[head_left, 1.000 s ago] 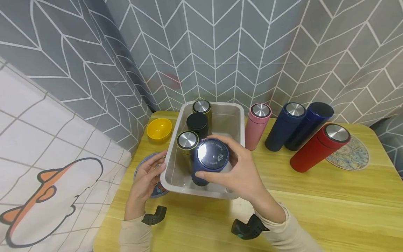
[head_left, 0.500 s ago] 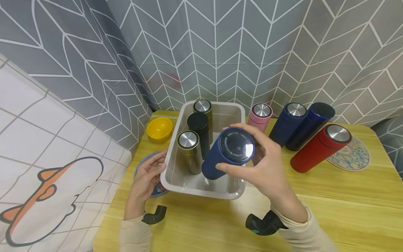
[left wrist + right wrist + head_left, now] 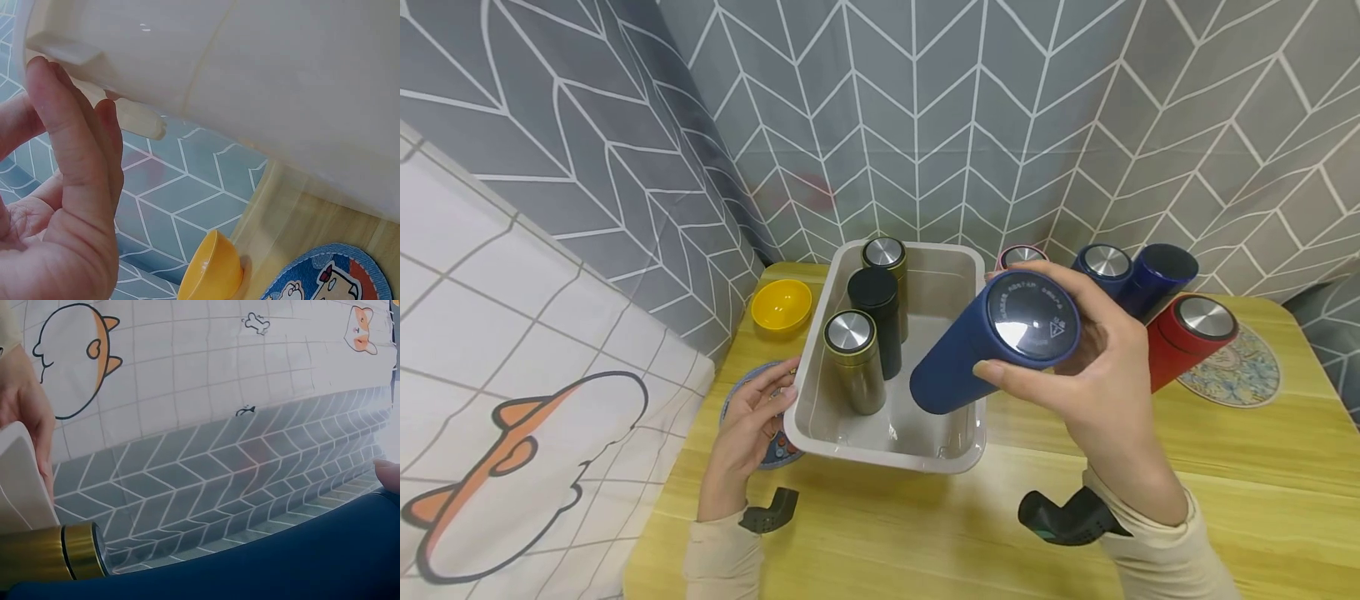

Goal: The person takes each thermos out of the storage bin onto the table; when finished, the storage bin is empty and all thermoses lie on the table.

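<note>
In the head view my right hand grips a dark blue thermos flask near its printed, glossy black end. That end faces up and right; the flask tilts over the right side of a grey plastic bin. The blue body fills the bottom of the right wrist view. My left hand touches the bin's left rim with fairly straight fingers. Along the bin's left side stand a gold-capped bronze flask, a black flask and another gold flask.
Right of the bin stand a pink flask, a navy flask, a glossy blue flask and a leaning red flask by a patterned round mat. Left are a yellow bowl and a blue coaster. Curtains surround the table.
My right hand has lifted the blue flask up and rightward from inside the bin, tilting it more. The left hand stays at the rim.
</note>
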The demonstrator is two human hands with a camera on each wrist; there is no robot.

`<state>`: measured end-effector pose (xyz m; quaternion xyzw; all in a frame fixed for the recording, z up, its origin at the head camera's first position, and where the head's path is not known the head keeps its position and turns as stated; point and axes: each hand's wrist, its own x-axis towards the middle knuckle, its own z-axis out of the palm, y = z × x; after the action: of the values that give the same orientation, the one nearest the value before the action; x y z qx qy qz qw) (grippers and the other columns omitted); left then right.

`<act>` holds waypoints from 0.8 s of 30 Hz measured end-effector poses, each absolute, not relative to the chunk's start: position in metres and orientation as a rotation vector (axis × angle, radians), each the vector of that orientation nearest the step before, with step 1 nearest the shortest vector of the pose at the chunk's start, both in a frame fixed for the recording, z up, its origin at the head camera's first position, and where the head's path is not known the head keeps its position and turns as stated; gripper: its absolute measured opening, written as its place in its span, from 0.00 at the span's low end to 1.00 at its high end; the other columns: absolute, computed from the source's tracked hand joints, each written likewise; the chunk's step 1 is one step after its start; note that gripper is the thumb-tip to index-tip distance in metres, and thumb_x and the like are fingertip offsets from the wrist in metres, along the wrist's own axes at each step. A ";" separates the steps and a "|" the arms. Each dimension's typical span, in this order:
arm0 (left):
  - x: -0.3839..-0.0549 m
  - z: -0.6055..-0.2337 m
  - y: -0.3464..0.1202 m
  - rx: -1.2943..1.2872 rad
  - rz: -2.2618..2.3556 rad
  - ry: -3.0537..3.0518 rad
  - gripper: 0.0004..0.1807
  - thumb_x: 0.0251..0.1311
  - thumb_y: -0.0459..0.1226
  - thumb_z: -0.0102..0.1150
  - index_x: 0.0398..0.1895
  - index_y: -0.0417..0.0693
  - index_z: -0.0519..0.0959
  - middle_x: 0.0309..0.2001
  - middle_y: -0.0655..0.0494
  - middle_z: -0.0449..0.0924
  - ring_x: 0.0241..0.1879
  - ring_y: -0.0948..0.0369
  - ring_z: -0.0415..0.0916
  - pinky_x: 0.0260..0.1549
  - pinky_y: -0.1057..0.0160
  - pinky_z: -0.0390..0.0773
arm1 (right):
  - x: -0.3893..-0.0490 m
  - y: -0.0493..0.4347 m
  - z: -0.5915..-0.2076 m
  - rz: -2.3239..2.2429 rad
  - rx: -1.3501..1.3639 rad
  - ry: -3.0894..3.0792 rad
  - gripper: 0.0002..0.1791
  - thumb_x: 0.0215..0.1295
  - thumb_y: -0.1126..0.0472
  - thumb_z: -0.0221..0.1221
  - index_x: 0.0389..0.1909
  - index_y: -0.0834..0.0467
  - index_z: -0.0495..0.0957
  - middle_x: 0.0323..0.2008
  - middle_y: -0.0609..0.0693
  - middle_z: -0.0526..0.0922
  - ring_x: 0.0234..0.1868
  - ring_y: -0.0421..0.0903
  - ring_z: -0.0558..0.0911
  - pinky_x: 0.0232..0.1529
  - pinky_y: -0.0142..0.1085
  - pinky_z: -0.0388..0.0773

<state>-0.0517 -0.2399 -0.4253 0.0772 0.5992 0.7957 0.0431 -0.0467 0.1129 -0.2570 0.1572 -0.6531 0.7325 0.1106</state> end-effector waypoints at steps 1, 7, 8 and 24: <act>-0.052 -0.425 -0.240 0.234 2.430 1.836 0.23 0.71 0.23 0.47 0.65 0.45 0.74 0.46 0.59 0.81 0.43 0.67 0.83 0.35 0.71 0.86 | -0.046 0.114 -0.256 2.159 0.451 -1.901 0.46 0.34 0.88 0.70 0.62 0.67 0.74 0.57 0.57 0.84 0.58 0.51 0.82 0.55 0.33 0.83; -0.052 -0.425 -0.240 0.236 2.422 1.847 0.22 0.71 0.24 0.47 0.65 0.45 0.74 0.46 0.59 0.81 0.43 0.67 0.83 0.35 0.71 0.86 | -0.048 0.124 -0.254 2.212 0.485 -1.759 0.44 0.34 0.90 0.67 0.62 0.71 0.74 0.58 0.60 0.81 0.57 0.52 0.81 0.54 0.32 0.83; -0.052 -0.425 -0.240 0.237 2.422 1.849 0.22 0.71 0.24 0.47 0.65 0.44 0.74 0.46 0.59 0.81 0.43 0.67 0.83 0.35 0.71 0.86 | -0.048 0.125 -0.254 2.225 0.501 -1.732 0.44 0.35 0.91 0.66 0.62 0.71 0.73 0.57 0.60 0.81 0.57 0.52 0.81 0.54 0.32 0.83; -0.050 -0.424 -0.240 0.169 2.416 1.866 0.22 0.71 0.25 0.49 0.66 0.44 0.74 0.46 0.59 0.81 0.42 0.67 0.83 0.34 0.72 0.85 | -0.056 0.144 -0.255 2.259 0.416 -1.653 0.39 0.39 0.91 0.62 0.60 0.75 0.72 0.52 0.63 0.84 0.53 0.54 0.83 0.50 0.33 0.85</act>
<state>-0.0505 -0.2397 -0.4238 0.0551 0.6098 0.7895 0.0418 -0.0562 0.1444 -0.2554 0.1454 -0.5770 0.7886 0.1551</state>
